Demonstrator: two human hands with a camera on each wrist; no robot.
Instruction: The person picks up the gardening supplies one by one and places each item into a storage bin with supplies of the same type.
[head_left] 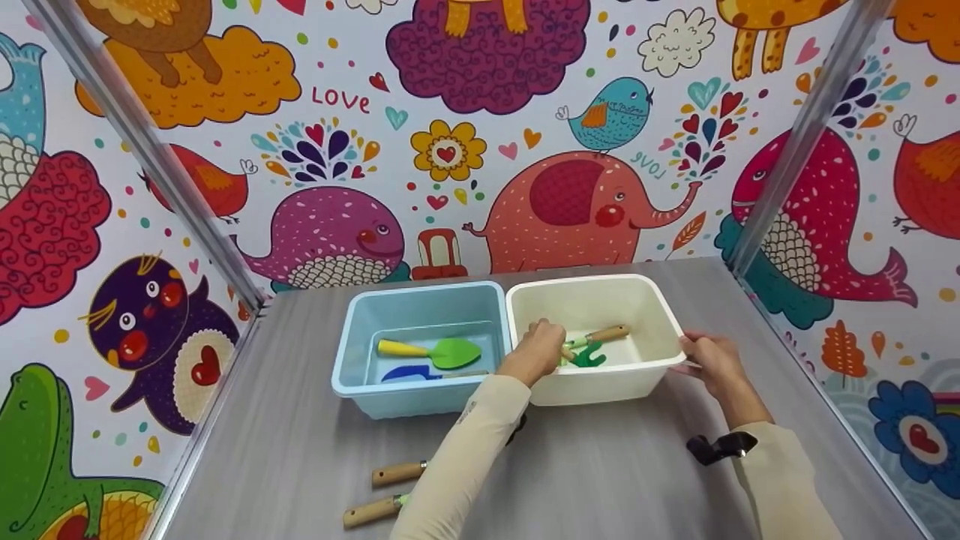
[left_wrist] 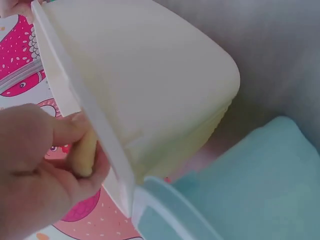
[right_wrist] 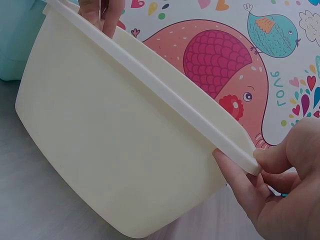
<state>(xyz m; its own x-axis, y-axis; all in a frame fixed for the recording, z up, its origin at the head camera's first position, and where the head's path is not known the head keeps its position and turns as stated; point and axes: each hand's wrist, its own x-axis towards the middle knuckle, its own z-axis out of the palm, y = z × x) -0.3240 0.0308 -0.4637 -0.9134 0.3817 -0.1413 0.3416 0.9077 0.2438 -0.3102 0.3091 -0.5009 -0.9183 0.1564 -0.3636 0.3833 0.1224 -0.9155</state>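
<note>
The left hand [head_left: 536,351] reaches over the front rim of the cream bin [head_left: 600,386] and grips a tool by its wooden handle [left_wrist: 84,154]. Beside those fingers in the head view is a dark green hand fork [head_left: 590,355], its curved prongs pointing right. Another tool with a wooden handle [head_left: 609,334] and a light green neck lies behind it in the bin. At the bin's right end, the right hand [head_left: 716,364] pinches the rim between thumb and fingers, as the right wrist view shows.
A light blue bin [head_left: 420,401] stands left of the cream one, holding a green trowel [head_left: 454,353] with a yellow handle and a blue-bladed tool [head_left: 409,373]. Two wooden-handled tools, one handle [head_left: 373,513] nearer, lie on the grey table [head_left: 300,450], partly under the left forearm. Patterned walls enclose the table.
</note>
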